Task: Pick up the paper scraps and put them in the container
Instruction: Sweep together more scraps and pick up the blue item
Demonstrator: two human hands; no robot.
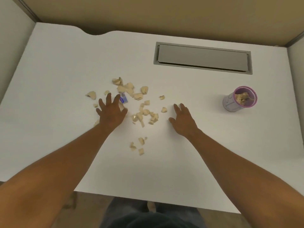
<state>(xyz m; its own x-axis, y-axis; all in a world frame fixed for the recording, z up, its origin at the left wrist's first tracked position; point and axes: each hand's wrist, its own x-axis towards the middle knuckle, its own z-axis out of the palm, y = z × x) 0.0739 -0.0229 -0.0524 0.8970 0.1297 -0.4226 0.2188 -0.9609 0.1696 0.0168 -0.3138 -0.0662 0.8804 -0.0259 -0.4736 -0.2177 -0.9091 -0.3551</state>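
Several beige paper scraps [145,112] lie scattered across the middle of the white desk [65,66], with a small blue-and-white scrap [123,99] among them. My left hand [111,111] is spread flat over the left part of the pile, fingers apart, covering a few scraps. Just right of the pile is my right hand [182,119], fingers extended and empty, close to one scrap [164,109]. The container [239,101], a small lilac cup with a purple rim, stands at the right and holds several scraps.
A grey cable hatch [202,57] is set into the desk at the back right. Beige partition walls [148,14] enclose the desk on three sides. A few scraps [138,146] lie apart, nearer the front edge.
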